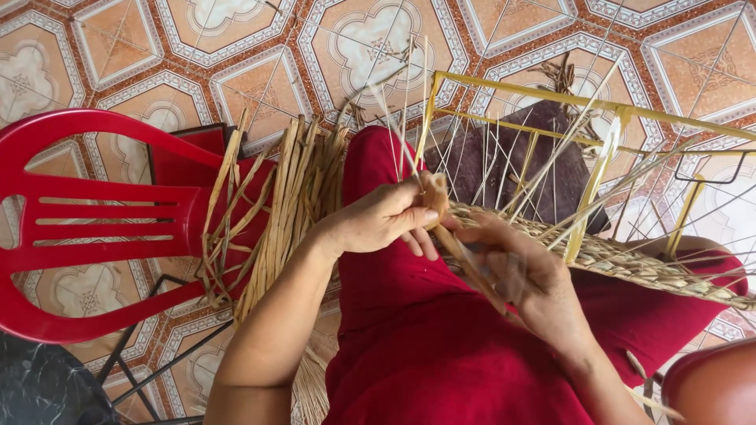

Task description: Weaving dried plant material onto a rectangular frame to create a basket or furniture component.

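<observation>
A single head-worn camera is looking steeply down from close above the person's lap. The left hand (386, 220) and right hand (524, 279) are sitting near the frame's centre, the tiled floor (260, 39) is filling the top beyond them, and a red chair (87, 228) is standing left of the left hand.

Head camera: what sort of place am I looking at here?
Most likely a home or small workshop floor used for hand weaving. Patterned floor tiles, a red plastic chair draped with dried straw strips, and both hands, left hand and right hand, working a strand into a woven mat on a yellow frame.
</observation>
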